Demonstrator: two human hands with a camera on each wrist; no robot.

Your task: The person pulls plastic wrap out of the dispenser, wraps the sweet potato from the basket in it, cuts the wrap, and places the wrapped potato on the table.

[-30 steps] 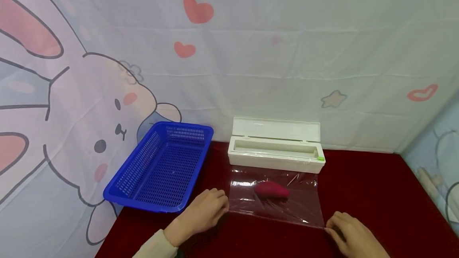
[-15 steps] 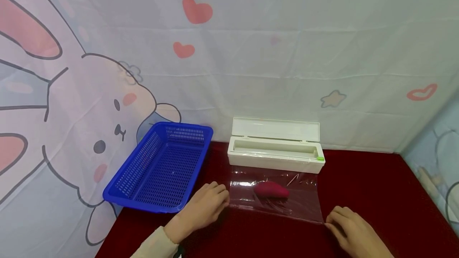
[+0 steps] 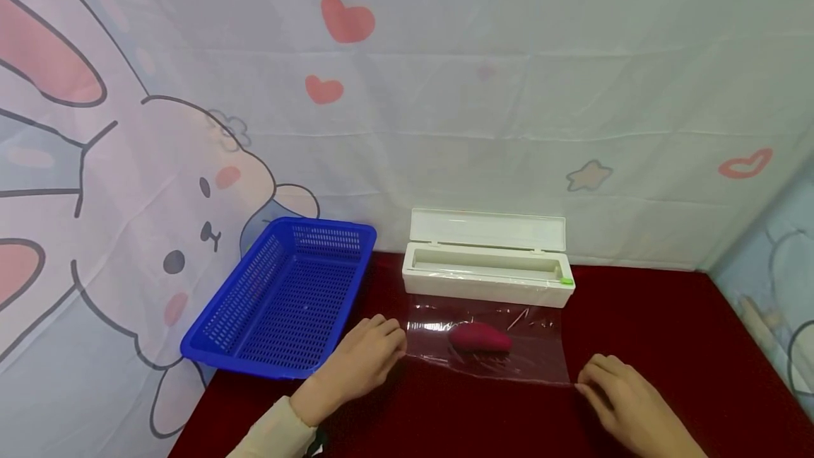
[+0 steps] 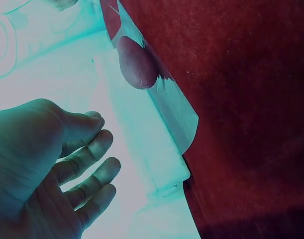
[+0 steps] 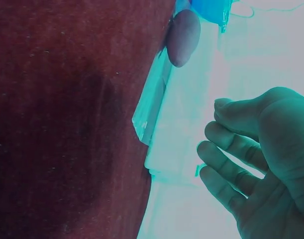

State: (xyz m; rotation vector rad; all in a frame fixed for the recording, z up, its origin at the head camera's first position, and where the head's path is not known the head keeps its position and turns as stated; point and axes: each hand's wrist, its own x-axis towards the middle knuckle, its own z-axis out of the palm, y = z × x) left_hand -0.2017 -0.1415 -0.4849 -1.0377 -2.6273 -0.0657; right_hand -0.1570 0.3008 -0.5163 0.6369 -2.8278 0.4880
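Lettering: you can read none in the head view or either wrist view.
White box: you find no legible brand or number.
Clear film: you make out glare, no readable print.
Blue basket: you see no label you can read.
Backdrop: you get printed symbols only, hearts and a star among them.
Dark-and-white patch by the sleeve: too small for you to read.

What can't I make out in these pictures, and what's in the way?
Left hand: head view, fingertips hidden behind its knuckles.
Right forearm: head view, cut off by the bottom edge.
Dark scrap by the left sleeve: head view, too small to name.
Box: left wrist view, detail washed out by brightness.
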